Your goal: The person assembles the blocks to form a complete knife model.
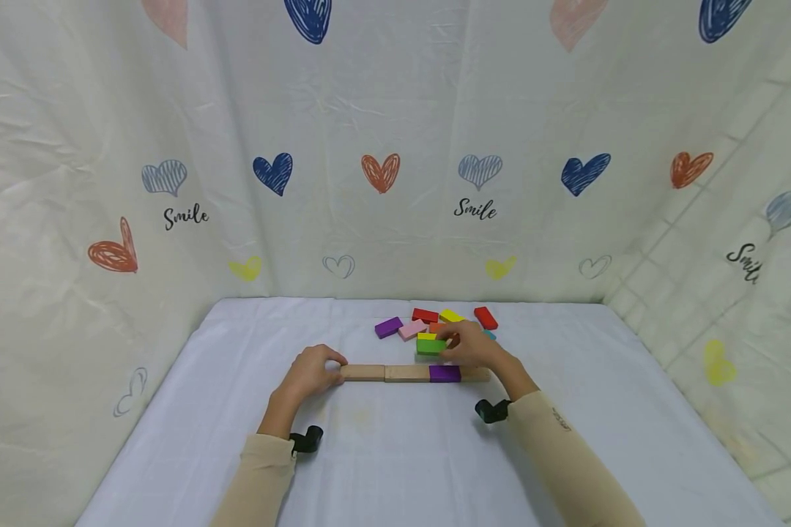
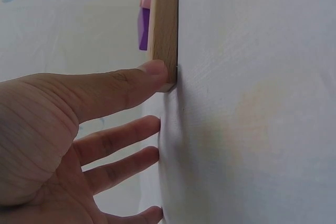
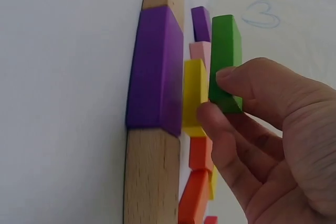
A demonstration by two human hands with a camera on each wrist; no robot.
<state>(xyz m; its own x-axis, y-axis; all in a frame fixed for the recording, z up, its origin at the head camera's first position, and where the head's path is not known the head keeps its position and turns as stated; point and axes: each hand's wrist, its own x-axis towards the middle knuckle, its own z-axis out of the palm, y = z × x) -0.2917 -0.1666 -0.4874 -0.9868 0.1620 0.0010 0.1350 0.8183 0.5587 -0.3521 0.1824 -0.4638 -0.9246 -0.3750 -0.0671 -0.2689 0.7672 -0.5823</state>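
A straight row of blocks lies across the white table: a plain wooden block (image 1: 362, 373) at the left end, another wooden block (image 1: 406, 374), a purple block (image 1: 444, 374), then a wooden block (image 3: 152, 177) at the right. At the row's left end my left hand (image 1: 310, 373) holds the end block, thumb on its near side; the index finger is mostly hidden in the left wrist view, where the other fingers stand extended. My right hand (image 1: 471, 344) pinches a green block (image 3: 224, 59) between thumb and fingers, raised just behind the row.
Behind the row lie several loose coloured blocks, among them a purple block (image 1: 389, 327), a pink block (image 1: 411, 330), a yellow block (image 3: 194, 95), an orange block (image 3: 194, 195) and a red block (image 1: 485, 318). A patterned cloth (image 1: 395, 241) hangs behind the table.
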